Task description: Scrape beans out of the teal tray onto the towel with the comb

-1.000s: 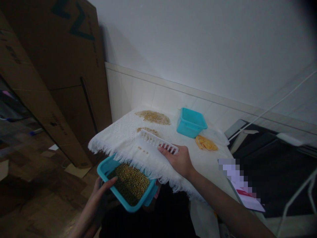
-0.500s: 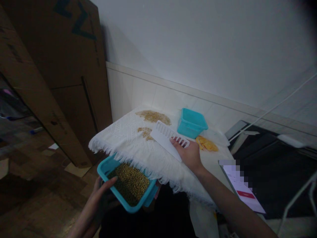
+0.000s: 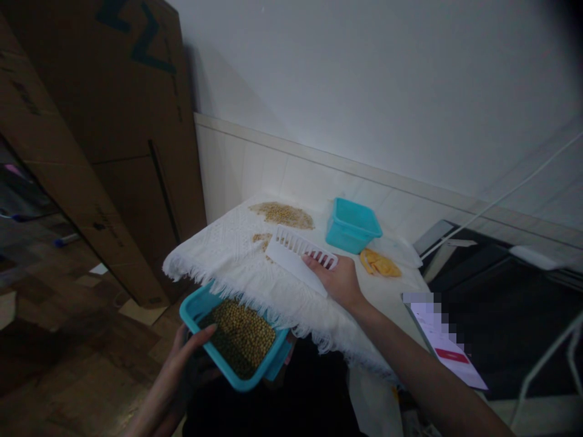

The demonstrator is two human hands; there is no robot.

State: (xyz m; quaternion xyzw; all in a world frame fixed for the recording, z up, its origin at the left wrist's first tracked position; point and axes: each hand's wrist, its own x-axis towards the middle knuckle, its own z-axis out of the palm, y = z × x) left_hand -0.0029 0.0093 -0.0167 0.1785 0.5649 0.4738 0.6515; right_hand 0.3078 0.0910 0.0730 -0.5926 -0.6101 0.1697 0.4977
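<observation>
My right hand (image 3: 337, 280) grips a white slotted scraper (image 3: 296, 257) and holds it over a small patch of beans (image 3: 263, 238) on the white fringed cloth (image 3: 228, 255). A larger heap of beans (image 3: 282, 214) lies farther back on the cloth. My left hand (image 3: 184, 358) holds a teal tray of beans (image 3: 237, 340) just below the cloth's near fringed edge, thumb on the rim.
An empty teal tray (image 3: 352, 224) stands at the back of the table, with yellow pieces (image 3: 379, 263) beside it. A large cardboard box (image 3: 104, 121) leans at the left. Papers (image 3: 449, 355) lie at the right edge, beside a dark surface and a white cable (image 3: 501, 195).
My right hand carried the scraper from the near edge of the cloth back toward the small patch of beans. The loose beans near the edge are gone. The left hand and tray stayed put.
</observation>
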